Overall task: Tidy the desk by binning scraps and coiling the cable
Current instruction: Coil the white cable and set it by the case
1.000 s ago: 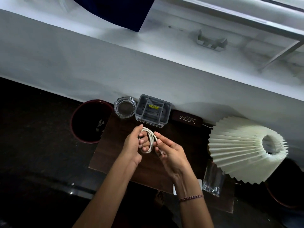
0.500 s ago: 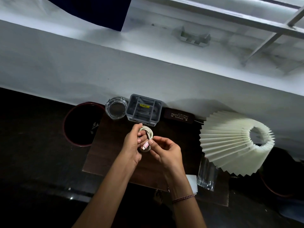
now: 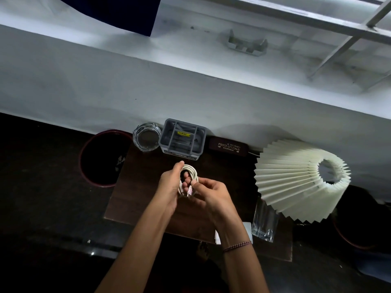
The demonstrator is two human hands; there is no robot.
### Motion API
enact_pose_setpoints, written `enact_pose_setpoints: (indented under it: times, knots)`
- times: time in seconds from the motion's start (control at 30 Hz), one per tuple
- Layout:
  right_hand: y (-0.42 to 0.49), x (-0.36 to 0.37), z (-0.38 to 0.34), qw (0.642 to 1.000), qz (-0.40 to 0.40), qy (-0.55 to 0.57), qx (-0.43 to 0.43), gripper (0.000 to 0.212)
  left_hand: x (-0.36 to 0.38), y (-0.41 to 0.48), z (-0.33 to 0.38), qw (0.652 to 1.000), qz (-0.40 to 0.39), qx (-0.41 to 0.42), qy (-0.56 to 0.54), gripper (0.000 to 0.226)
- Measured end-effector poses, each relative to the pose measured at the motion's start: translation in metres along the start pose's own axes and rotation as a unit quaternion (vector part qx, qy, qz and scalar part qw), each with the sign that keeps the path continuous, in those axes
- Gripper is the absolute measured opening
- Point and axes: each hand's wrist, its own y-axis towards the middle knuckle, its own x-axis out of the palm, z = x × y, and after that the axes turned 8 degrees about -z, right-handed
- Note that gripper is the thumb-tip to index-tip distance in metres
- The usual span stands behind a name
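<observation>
Left hand (image 3: 169,187) grips the coiled cable (image 3: 189,174) above mid-bench (image 3: 139,187), fingers through the loops so they hold shape. Right hand (image 3: 211,192) pinches the pink plug end, likely to tuck it. Versus 1 s ago: tail now wound in, plug showing. Bin (image 3: 84,157) sits left.

Bare desk (image 3: 146,187) left, organizer (image 3: 182,138) (grey) ahead, lampshade (image 3: 296,178) right

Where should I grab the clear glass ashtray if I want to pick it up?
Grip the glass ashtray by its thick outer rim, coming down from above on its near and left sides. It lies flat and open-side up, and the grey organizer crowds its right side while the wall stands close behind it.
</observation>
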Motion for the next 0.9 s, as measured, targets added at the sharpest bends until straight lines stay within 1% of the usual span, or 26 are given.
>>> enact_pose_setpoints:
  times: [0.07, 0.1, 0.13, 0.2, 0.27, 0.33, 0.4, 0.47, 0.53, 0.6, 0.67, 0.73, 0.8, 0.83, 0.9]
  knots:
    - [0.001, -0.003, 0.000, 1.000, 0.013, -0.012, -0.014, 0.015, -0.001, 0.002, -0.002, 0.997, 0.023, 0.030, 0.066, 0.045]
    - [0.002, -0.005, 0.001, 0.998, 0.036, -0.050, -0.018, 0.017, 0.001, 0.000, -0.003, 0.993, 0.022, 0.050, 0.102, 0.046]
    - [0.003, -0.006, 0.002, 0.991, 0.067, -0.116, -0.022, 0.018, 0.003, -0.002, -0.005, 0.987, 0.021, 0.073, 0.138, 0.045]
    - [0.005, -0.007, 0.005, 0.953, 0.133, -0.269, -0.037, 0.020, 0.010, -0.009, -0.010, 0.971, 0.023, 0.117, 0.209, 0.042]
    - [0.006, -0.006, 0.008, 0.917, 0.172, -0.354, -0.064, 0.018, 0.016, -0.017, -0.015, 0.949, 0.028, 0.156, 0.273, 0.038]
    - [0.007, -0.004, 0.010, 0.887, 0.196, -0.408, -0.091, 0.017, 0.017, -0.020, -0.020, 0.915, 0.065, 0.191, 0.350, 0.039]
    - [0.008, -0.001, 0.011, 0.853, 0.218, -0.458, -0.125, 0.015, 0.014, -0.025, -0.024, 0.887, 0.093, 0.219, 0.396, 0.040]
    - [0.008, 0.000, 0.012, 0.822, 0.223, -0.503, -0.148, 0.013, 0.013, -0.031, -0.028, 0.879, 0.078, 0.237, 0.406, 0.037]
    - [0.010, 0.000, 0.013, 0.805, 0.223, -0.531, -0.143, 0.014, 0.014, -0.035, -0.034, 0.866, 0.075, 0.247, 0.429, 0.035]
    - [0.010, 0.001, 0.017, 0.791, 0.226, -0.553, -0.135, 0.014, 0.012, -0.035, -0.039, 0.848, 0.091, 0.254, 0.455, 0.038]
    - [0.010, 0.001, 0.020, 0.785, 0.224, -0.561, -0.140, 0.013, 0.010, -0.033, -0.043, 0.832, 0.102, 0.267, 0.475, 0.039]
    - [0.009, 0.000, 0.021, 0.796, 0.217, -0.547, -0.141, 0.011, 0.007, -0.032, -0.047, 0.824, 0.111, 0.271, 0.486, 0.039]
    - [0.008, -0.003, 0.020, 0.818, 0.223, -0.516, -0.124, 0.007, 0.003, -0.031, -0.050, 0.837, 0.123, 0.265, 0.463, 0.039]
    - [0.007, -0.005, 0.020, 0.822, 0.232, -0.508, -0.112, 0.007, 0.001, -0.030, -0.051, 0.844, 0.128, 0.263, 0.449, 0.040]
    - [0.006, -0.006, 0.019, 0.819, 0.247, -0.510, -0.097, 0.009, -0.001, -0.029, -0.052, 0.847, 0.136, 0.268, 0.439, 0.040]
